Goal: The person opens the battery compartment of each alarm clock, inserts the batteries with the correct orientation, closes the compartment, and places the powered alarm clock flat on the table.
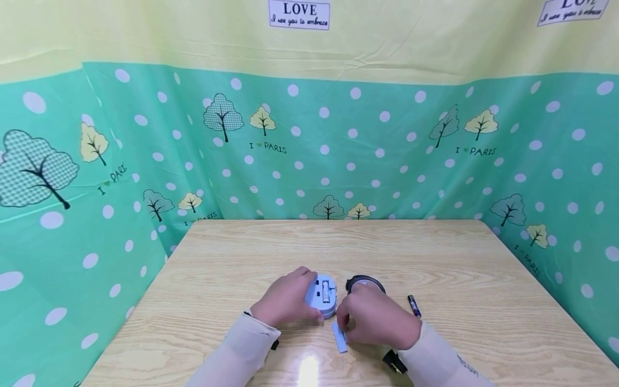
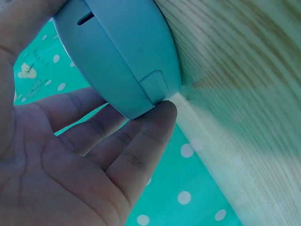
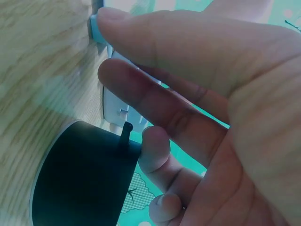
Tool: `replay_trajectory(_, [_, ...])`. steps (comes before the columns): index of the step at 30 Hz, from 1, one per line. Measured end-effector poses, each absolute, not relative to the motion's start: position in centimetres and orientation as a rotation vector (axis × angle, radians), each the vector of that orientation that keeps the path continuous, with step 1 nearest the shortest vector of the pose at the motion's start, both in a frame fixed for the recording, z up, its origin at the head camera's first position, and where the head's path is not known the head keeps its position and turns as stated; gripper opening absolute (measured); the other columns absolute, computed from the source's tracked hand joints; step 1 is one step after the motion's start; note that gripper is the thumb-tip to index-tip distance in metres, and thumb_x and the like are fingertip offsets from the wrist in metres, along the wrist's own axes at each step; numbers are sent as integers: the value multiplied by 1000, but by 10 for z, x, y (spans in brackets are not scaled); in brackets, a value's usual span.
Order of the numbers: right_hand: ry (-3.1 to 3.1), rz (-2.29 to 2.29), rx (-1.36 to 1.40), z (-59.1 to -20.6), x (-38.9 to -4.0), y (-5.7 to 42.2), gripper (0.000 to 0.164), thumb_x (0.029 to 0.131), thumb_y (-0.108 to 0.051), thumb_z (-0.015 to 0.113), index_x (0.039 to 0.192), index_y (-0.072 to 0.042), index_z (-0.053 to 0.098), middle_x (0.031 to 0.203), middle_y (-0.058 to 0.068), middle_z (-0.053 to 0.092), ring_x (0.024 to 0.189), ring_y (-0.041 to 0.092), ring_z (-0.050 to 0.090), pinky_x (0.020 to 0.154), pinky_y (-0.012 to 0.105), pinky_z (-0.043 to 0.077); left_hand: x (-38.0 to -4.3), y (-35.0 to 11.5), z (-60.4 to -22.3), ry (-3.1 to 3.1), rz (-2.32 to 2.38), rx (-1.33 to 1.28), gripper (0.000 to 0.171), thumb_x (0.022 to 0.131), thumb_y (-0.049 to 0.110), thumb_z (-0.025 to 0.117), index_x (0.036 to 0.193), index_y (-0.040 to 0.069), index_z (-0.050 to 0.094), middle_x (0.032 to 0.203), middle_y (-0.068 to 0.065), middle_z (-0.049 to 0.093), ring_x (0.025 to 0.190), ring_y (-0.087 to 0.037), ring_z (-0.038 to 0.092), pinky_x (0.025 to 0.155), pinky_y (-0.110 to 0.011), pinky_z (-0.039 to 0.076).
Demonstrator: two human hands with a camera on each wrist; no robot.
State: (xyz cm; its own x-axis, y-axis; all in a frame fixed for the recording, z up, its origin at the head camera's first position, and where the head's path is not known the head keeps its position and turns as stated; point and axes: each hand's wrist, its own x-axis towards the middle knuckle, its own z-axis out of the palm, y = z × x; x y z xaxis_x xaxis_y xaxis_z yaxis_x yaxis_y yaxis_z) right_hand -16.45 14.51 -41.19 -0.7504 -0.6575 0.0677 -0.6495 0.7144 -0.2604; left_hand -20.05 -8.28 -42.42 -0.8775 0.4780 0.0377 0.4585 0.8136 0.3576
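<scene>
My left hand [image 1: 289, 297] grips a rounded light-blue device [image 1: 313, 301] by its left side, its fingertips at the casing's lower edge in the left wrist view. An uncovered battery slot with a pale battery [image 1: 326, 291] inside faces up, beside two small black knobs. Close to the device's near right edge, my right hand [image 1: 377, 317] pinches a narrow light-blue battery cover [image 1: 340, 338] low over the table. In the right wrist view the thumb lies against that cover [image 3: 97, 29], while the other fingers curl close by a black cylinder [image 3: 80, 176].
A black-rimmed round object [image 1: 360, 278] stands just beyond my right hand, partly hidden by it. Farther right lies a loose dark battery [image 1: 414, 306]. The wood-grain table [image 1: 232, 252] meets a green and yellow patterned curtain [image 1: 271, 177] at the back and sides.
</scene>
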Motion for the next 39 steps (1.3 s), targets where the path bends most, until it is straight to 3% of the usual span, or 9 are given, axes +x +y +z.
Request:
replay_trajectory(16, [2900,-330,-1186,-415,-164,142,24,66,-26,96,69,-39,76,67,-30,64,73,0,45,76,29,37,-201,-82,-425,2950,528,774,100,67,50,95,146,3,55,138,-9,61,106,-19,63,95,-38,56])
replay_trajectory(39, [2946,-328,-1219,-413,-164,143,28,67,-22,91,65,-43,73,64,-36,57,72,3,41,74,30,37,-201,-82,-426,2953,526,765,101,66,50,95,146,3,55,138,-9,61,110,-21,64,98,-40,55])
